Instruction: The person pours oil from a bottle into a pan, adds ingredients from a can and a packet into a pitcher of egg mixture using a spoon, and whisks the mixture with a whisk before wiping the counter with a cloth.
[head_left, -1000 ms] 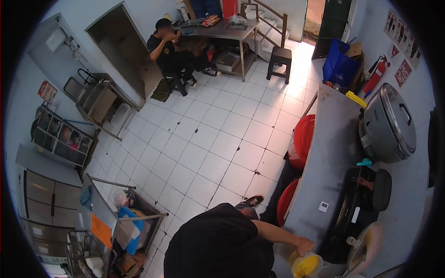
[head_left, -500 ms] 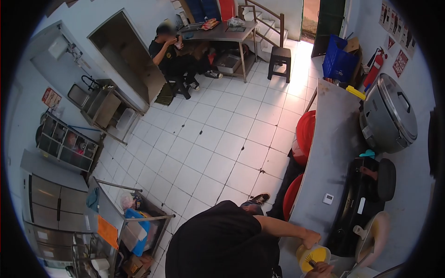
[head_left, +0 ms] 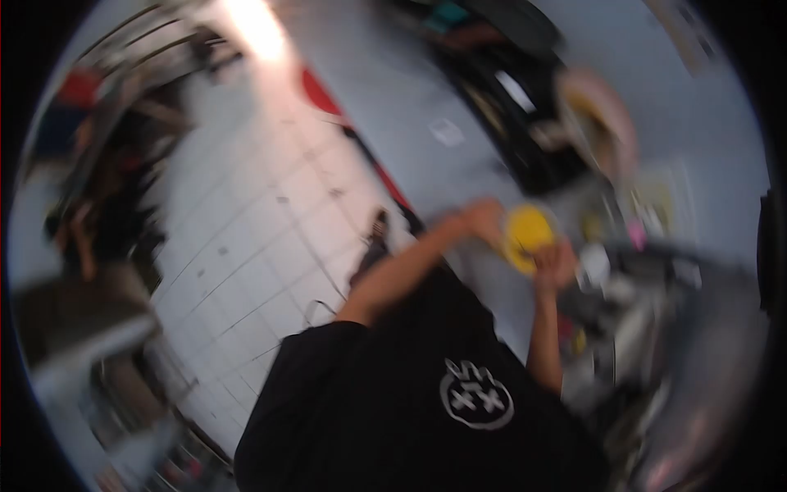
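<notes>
Blurred by motion, a container [head_left: 555, 220] with yellow contents [head_left: 529, 228] stands at the grey counter's edge. My left hand [head_left: 484, 220] is closed on the container's left rim. Over its lower right side is my right hand [head_left: 557, 264], fingers closed round the whisk, whose wires are smeared and mostly hidden against the yellow. Up and left of the container, a small white device [head_left: 446, 132] lies on the counter [head_left: 385, 90].
Beyond the container are a black stove [head_left: 500, 107] and a round pale pan-like object [head_left: 602, 123]. Blurred items crowd the right side. A red tub [head_left: 320, 92] shows under the counter's left edge, beside the tiled floor [head_left: 238, 189]. Another person [head_left: 82, 238] is far left.
The view has swung strongly, placing the container higher in the picture. Both my forearms now show, and my right hand, partly visible half a second ago, is fully in view.
</notes>
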Tool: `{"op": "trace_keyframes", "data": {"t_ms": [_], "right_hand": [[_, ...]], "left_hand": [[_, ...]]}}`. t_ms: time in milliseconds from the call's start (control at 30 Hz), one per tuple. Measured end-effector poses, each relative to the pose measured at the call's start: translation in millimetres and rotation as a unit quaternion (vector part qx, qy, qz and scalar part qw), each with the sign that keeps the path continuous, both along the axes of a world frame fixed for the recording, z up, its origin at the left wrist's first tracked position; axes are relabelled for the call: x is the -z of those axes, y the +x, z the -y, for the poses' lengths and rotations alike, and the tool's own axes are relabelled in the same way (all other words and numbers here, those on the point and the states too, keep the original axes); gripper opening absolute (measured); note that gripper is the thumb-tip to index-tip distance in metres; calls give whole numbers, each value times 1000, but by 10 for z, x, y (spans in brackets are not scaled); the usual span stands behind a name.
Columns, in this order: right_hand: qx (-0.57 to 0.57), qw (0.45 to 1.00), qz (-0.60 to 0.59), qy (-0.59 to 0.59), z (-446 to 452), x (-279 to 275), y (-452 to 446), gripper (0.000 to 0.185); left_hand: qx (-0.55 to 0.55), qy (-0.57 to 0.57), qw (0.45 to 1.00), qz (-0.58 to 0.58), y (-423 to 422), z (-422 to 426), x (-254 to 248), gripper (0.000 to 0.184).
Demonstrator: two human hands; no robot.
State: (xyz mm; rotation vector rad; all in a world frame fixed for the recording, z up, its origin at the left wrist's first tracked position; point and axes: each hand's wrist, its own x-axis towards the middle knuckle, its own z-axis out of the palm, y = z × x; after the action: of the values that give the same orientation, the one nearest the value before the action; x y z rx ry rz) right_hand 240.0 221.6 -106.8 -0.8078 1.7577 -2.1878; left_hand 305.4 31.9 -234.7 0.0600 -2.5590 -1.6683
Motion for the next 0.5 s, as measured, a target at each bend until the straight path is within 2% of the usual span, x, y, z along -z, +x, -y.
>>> {"op": "trace_keyframes", "data": {"t_ms": [33, 67, 100, 133, 200, 300, 400, 500], "right_hand": [[24, 995, 97, -10, -138, -28, -24, 48], [57, 992, 110, -8, -235, -139, -237, 50], [39, 988, 141, -56, -402, -70, -562, 48], [92, 990, 99, -47, -200, -337, -630, 52], [149, 978, 103, -103, 193, -423, -677, 53], [106, 991, 27, -80, 665, -412, -256, 55], [1, 992, 93, -86, 68, -195, -101, 54], [75, 991, 90, -63, -241, -294, -530, 55]], "left_hand": [[-39, -44, 994, -95, 10, -47, 76, 43], [24, 3, 1000, -14, 79, 50, -306, 37], [17, 33, 999, 25, 130, 39, -564, 30], [3, -9, 998, -59, 84, -11, -354, 27], [11, 86, 993, 79, 114, 37, -601, 24], [8, 79, 994, 78, 95, 176, -519, 23], [5, 63, 993, 99, 85, 80, -666, 23], [8, 78, 993, 91, 62, 82, -661, 23]]}}
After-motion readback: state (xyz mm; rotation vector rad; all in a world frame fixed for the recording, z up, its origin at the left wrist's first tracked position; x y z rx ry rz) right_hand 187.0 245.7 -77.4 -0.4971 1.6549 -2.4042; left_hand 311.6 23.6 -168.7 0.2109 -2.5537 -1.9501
